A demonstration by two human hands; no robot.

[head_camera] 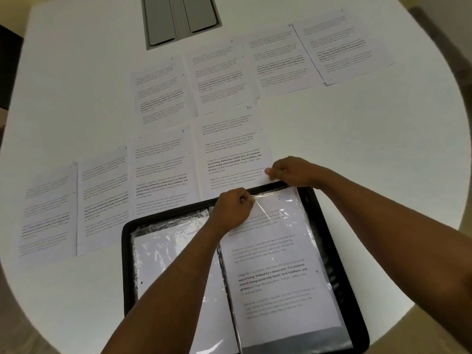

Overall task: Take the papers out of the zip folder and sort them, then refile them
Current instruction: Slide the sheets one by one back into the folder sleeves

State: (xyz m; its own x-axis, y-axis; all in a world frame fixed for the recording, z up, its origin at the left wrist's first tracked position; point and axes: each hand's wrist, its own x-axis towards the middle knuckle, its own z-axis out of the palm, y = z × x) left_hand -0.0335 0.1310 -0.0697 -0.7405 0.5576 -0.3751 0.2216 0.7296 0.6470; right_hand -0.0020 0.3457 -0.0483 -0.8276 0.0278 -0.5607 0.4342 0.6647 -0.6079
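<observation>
Clearly legible on the white printed sheets is a bold line reading "way of living. Defined by a slower pace, it is centered around strong community bonds, local traditions, and primary", and the sheet just beyond the folder (231, 149) is bearing a handwritten "10" at its top corner, its left neighbour (161, 172) a "9". Eight such sheets are lying in two slanted rows across the round white table (357, 149). The black zip folder with clear plastic sleeves (329, 251) is lying open at the near edge, one printed page (278, 264) sitting in its right-hand sleeve. The left hand (235, 208) is curling over the sleeve's top edge, pinching the clear plastic. The right hand (291, 171) is pinching the bottom right corner of sheet "10", forearm reaching over the folder's far rim. A grey recessed panel (181, 19) is sitting at the table's far side.
</observation>
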